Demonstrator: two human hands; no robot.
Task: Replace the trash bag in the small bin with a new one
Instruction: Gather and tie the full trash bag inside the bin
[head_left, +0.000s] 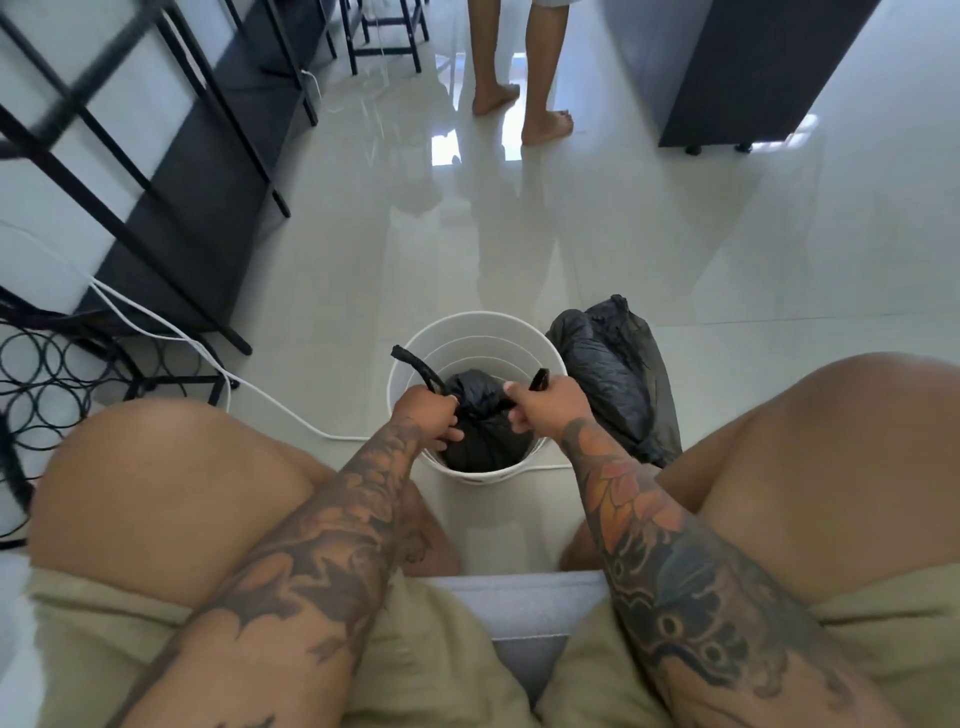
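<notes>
A small white bin (467, 332) stands on the floor between my knees. Inside it sits a bunched black trash bag (480, 439) with its top twisted into two ends. My left hand (427, 413) is closed around the left twisted end, which sticks up over the rim. My right hand (540, 402) grips the right twisted end, pulled the other way. A second black bag (615, 374) lies crumpled on the floor just right of the bin, touching it.
White cables (244, 387) run across the floor at the left, past a black metal shelf frame (171, 171). Another person's bare legs (530, 78) stand at the back. A dark cabinet (737, 73) is at the back right. I sit on a grey seat (524, 603).
</notes>
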